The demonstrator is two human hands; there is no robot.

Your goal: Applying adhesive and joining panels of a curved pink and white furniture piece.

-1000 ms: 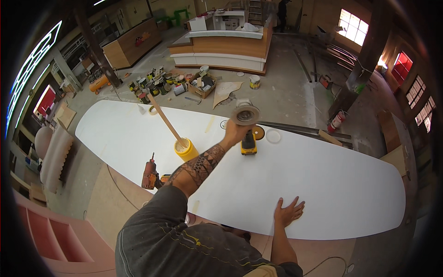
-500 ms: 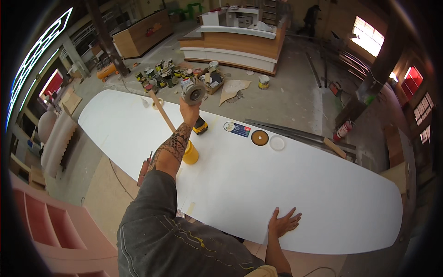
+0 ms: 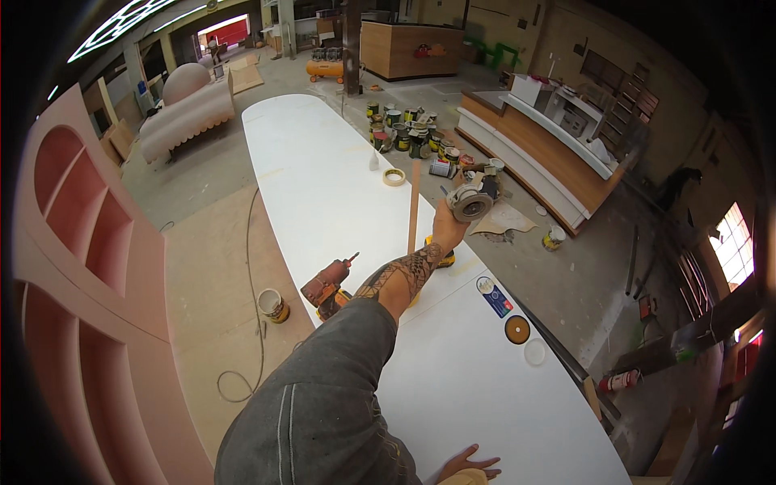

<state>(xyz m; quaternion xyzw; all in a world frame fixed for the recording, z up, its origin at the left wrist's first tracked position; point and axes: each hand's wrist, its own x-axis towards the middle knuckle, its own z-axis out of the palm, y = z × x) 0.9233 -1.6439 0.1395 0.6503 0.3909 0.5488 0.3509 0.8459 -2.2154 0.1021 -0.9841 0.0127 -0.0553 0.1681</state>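
My left hand (image 3: 449,226) is closed around an angle grinder (image 3: 470,204), holding it up over the far right edge of a long white panel (image 3: 323,194). The grinder's disc is turned toward me. Just below that hand shows a yellow and black part (image 3: 447,258); whether it belongs to the grinder I cannot tell. Beside it a flat wooden strip (image 3: 414,212) stands out past my forearm. My right hand (image 3: 469,466) lies on the panel at the bottom, fingers spread, holding nothing. A reddish cordless driver (image 3: 327,284) sits by my left forearm, partly hidden by it.
A tape roll (image 3: 394,177) and white bottle (image 3: 374,161) stand on the panel. Along its right edge lie a card (image 3: 494,297), brown disc (image 3: 517,329) and clear ring (image 3: 535,352). Paint cans (image 3: 416,133) crowd the floor beyond. Pink shelving (image 3: 145,315) rises at left.
The view has swung left, shifting the scene rightward and bringing the driver and pink shelving further into sight. My left hand still holds the grinder; my right hand now appears lower.
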